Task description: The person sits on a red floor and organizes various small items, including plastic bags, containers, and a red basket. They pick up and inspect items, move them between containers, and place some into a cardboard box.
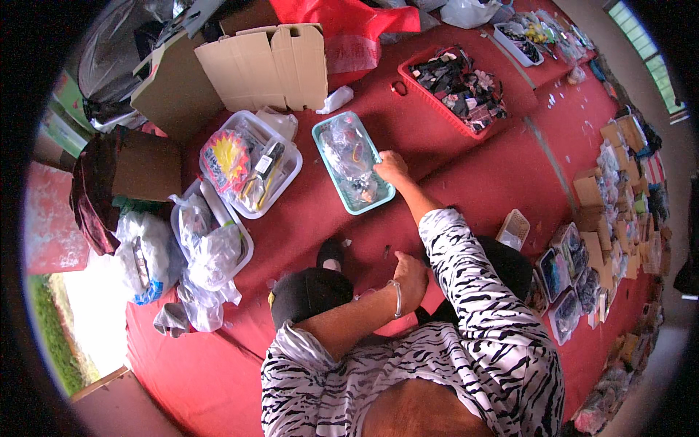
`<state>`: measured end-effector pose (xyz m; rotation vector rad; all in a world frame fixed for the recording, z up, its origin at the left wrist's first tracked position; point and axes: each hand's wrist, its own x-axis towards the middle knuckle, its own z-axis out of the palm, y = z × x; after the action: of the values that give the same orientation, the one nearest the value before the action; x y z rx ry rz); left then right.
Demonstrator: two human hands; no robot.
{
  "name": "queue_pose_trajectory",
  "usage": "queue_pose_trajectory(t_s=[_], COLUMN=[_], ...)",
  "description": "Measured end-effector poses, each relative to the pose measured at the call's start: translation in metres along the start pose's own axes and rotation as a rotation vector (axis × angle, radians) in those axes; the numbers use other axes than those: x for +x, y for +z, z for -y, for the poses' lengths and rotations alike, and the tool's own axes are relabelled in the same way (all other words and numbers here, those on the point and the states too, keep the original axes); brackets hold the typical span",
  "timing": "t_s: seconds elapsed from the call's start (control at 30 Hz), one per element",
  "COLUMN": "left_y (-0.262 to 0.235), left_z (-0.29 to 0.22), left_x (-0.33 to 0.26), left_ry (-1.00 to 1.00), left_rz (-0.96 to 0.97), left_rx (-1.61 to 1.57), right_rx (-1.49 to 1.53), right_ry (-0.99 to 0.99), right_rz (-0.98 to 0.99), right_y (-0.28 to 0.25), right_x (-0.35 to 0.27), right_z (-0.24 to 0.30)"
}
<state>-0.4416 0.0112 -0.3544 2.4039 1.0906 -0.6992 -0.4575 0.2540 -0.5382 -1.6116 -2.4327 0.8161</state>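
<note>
My right hand [393, 169] is closed on the right rim of a teal plastic basket [318, 135]. Inside the basket lie clear plastic bags [352, 151] with small items that I cannot make out. My left hand [412, 280], a silver bracelet at its wrist, hovers above my lap, apart from the basket. One finger of it points forward, the others are partly hidden, and I see nothing held in it. Left of the basket stands a white plastic tub [290, 180] with a red and yellow burst-shaped card [227, 159] and a packaged yellow-and-black item [262, 175].
A red basket [437, 109] full of dark small accessories stands at the far right. Cardboard [266, 69] rises behind the white tub. Bagged goods [211, 251] fill another tub at the left. Boxes and packets [604, 197] line the right side. Red cloth [451, 189] covers the surface.
</note>
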Motion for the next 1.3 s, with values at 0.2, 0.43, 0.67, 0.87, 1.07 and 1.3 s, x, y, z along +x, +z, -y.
queue_pose_trajectory(t_s=[0.2,0.43,0.67,0.87,1.07,1.3], left_y=[0.012,0.007,0.023,-0.015,-0.031,-0.032], left_z=[-0.005,-0.005,-0.004,0.063,0.12,0.098], left_x=[0.019,0.011,0.023,-0.02,-0.068,-0.087], left_ry=[-0.035,0.004,-0.004,-0.155,-0.483,0.25], left_rz=[0.008,0.006,-0.032,-0.504,-1.599,-1.019], left_rx=[-0.033,0.01,-0.039,-0.116,-1.171,-2.194], right_rx=[0.065,0.038,0.343,0.771,1.082,0.781], right_ry=[-0.073,-0.08,-0.11,-0.111,-0.152,-0.136], right_rz=[-0.493,-0.469,-0.297,-0.03,-0.068,-0.089], right_y=[-0.009,-0.046,-0.044,-0.096,-0.158,-0.182], right_x=[-0.001,-0.008,-0.002,-0.015,-0.083,-0.17], right_z=[-0.017,-0.006,-0.022,-0.007,0.033,0.073])
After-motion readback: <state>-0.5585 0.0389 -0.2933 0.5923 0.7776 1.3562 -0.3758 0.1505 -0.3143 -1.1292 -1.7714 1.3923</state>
